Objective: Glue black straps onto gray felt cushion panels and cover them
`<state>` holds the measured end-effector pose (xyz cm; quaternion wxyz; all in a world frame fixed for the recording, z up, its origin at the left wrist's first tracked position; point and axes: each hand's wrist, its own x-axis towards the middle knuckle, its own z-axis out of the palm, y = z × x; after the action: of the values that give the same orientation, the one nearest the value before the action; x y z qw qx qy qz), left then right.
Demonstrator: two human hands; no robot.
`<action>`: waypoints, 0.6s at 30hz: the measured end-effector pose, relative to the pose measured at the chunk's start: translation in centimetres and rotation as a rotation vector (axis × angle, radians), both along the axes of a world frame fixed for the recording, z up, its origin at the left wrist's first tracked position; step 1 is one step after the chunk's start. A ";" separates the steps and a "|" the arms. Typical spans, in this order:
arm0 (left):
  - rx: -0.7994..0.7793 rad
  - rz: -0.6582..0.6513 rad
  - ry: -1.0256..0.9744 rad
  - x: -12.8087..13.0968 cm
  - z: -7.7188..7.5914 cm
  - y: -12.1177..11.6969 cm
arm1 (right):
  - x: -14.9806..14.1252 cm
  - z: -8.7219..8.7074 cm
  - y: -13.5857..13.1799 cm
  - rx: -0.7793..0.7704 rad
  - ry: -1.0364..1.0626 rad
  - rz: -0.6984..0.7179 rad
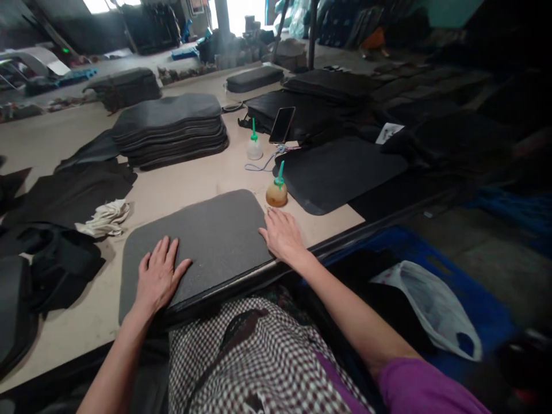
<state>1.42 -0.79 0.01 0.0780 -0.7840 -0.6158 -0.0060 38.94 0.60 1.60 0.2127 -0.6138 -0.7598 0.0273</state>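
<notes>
A grey panel with rounded corners [215, 236] lies flat at the table's front edge. My left hand [159, 273] rests on its left part, fingers spread and palm down. At the panel's right edge lies my right hand [282, 234], its fingers stretched out and touching the border; it grips nothing. Just beyond my right fingertips stands a squeeze bottle of amber liquid [276, 194] with a green nozzle. Farther back is a second, clear bottle [255, 148] with a green nozzle.
A stack of dark panels [172, 132] stands at the back left. White gloves [106, 218] and black cloth [64, 264] lie to the left. A phone [282, 125] and a dark sheet [336, 172] are to the right. A blue crate [466, 305] with a plastic bag [435, 305] sits below.
</notes>
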 end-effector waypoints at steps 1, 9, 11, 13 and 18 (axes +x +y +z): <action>-0.001 0.001 0.001 0.0 0.1 0.0 | 0.3 0.3 -0.3 0.001 0.019 0.009; -0.007 0.012 0.000 0.5 0.6 -0.4 | 0.3 0.9 -5.1 -0.032 0.066 0.563; 0.008 0.009 -0.004 0.5 0.6 -0.4 | 0.5 0.8 -6.1 -0.015 0.059 0.569; 0.025 0.005 -0.007 0.5 0.5 -0.4 | 0.7 0.9 -6.3 0.001 0.077 0.567; 0.042 -0.002 -0.014 0.6 0.5 -0.3 | 0.2 2.5 -4.4 0.021 0.124 0.499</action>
<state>1.97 -1.12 0.48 0.0899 -0.7828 -0.6152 -0.0246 39.16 -3.75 4.15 0.2519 -0.4025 -0.8733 0.1088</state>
